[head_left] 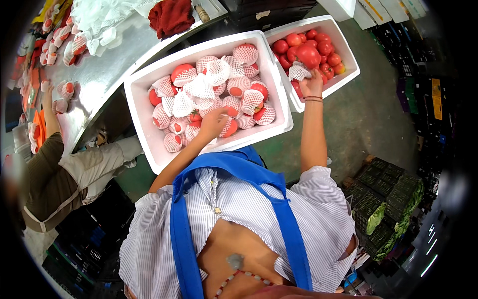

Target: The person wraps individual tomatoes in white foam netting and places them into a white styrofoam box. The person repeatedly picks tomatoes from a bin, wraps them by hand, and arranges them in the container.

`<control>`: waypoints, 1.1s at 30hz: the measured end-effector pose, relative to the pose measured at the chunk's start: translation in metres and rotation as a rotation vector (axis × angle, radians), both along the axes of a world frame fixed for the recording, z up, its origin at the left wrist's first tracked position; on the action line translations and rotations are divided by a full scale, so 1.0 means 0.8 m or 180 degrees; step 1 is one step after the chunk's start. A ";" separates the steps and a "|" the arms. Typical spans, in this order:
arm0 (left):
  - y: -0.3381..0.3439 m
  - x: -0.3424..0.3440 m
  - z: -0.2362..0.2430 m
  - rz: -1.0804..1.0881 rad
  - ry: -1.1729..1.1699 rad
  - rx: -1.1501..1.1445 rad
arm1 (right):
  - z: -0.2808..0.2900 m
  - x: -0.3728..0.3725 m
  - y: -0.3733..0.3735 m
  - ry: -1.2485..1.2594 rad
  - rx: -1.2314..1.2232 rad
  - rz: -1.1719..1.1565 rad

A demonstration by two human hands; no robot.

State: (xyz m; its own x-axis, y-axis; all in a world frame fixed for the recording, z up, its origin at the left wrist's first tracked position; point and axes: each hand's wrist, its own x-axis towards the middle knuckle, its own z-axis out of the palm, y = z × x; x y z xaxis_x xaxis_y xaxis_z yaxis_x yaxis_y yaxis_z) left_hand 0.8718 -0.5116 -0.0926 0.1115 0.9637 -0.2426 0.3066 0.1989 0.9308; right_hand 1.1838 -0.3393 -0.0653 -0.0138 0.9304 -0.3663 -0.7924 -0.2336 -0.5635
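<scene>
My left hand [216, 119], fingers loosely bent and apart, rests among red tomatoes in white foam nets [238, 84] in the large white foam box [144, 142]. Loose empty nets [199, 87] lie over the middle of that load. My right hand [311, 82] reaches into the smaller white foam box [341, 84] at the upper right, its fingers closed on a white foam net [299, 71]. Bare red tomatoes [308, 55] fill that box; a big one sits just above my fingers.
A steel table [109, 55] at left holds netted fruit, white netting [99, 15] and a red cloth [169, 17]. A co-worker's arm [50, 114] reaches over its left side. Dark crates [383, 189] with leafy greens stand lower right; more stacks line the right.
</scene>
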 end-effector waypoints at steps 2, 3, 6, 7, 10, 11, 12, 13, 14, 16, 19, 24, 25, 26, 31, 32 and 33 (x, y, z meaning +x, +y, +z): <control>0.016 0.024 0.015 -0.0010 0.0415 0.0502 | -0.007 0.005 0.004 -0.0040 -0.0287 -0.0024; 0.025 0.038 0.019 -0.0025 0.0617 0.0752 | -0.013 0.003 0.000 -0.0124 -0.0152 0.0040; 0.057 0.086 0.019 -0.0305 0.1097 0.1488 | -0.016 -0.017 -0.016 -0.0646 0.0161 0.0123; 0.065 0.099 0.019 -0.0424 0.1326 0.1348 | -0.011 -0.027 -0.027 -0.0853 0.0228 0.0168; 0.084 0.119 0.016 -0.0703 0.1808 0.1010 | 0.021 -0.050 -0.058 -0.1802 0.0257 0.0496; 0.090 0.119 0.010 -0.0736 0.1839 0.0950 | 0.027 -0.055 -0.066 -0.2134 0.0335 0.0658; 0.092 0.118 0.004 -0.0769 0.1872 0.0890 | 0.032 -0.057 -0.074 -0.2465 0.0413 0.0821; 0.090 0.110 -0.004 -0.0681 0.1574 0.1110 | 0.038 -0.060 -0.084 -0.2894 0.0516 0.1009; 0.088 0.096 -0.013 -0.0586 0.1273 0.1325 | 0.045 -0.061 -0.094 -0.3324 0.0623 0.1205; 0.083 0.072 -0.011 -0.0214 0.0851 0.1119 | 0.034 -0.065 -0.104 -0.4197 0.1204 0.1302; 0.067 0.039 0.002 0.0703 -0.1391 -0.0203 | 0.035 -0.092 -0.123 -0.4715 0.1514 0.2358; 0.038 0.006 0.069 0.1024 -0.1640 -0.0598 | 0.021 -0.168 -0.135 -0.3935 0.1949 0.2196; 0.036 0.002 0.072 0.1263 -0.1906 -0.0599 | 0.023 -0.179 -0.134 -0.3840 0.1808 0.2230; 0.033 -0.003 0.074 0.1500 -0.2172 -0.0593 | 0.025 -0.189 -0.132 -0.3660 0.1773 0.2278; 0.020 -0.023 0.067 0.2252 -0.1868 -0.0478 | 0.043 -0.215 -0.125 -0.2093 0.1192 0.2457; 0.015 -0.024 0.056 0.2152 -0.1543 -0.0358 | 0.051 -0.219 -0.125 -0.1306 0.0820 0.2448; 0.006 -0.023 0.037 0.2054 -0.1227 -0.0244 | 0.058 -0.224 -0.124 -0.0534 0.0436 0.2420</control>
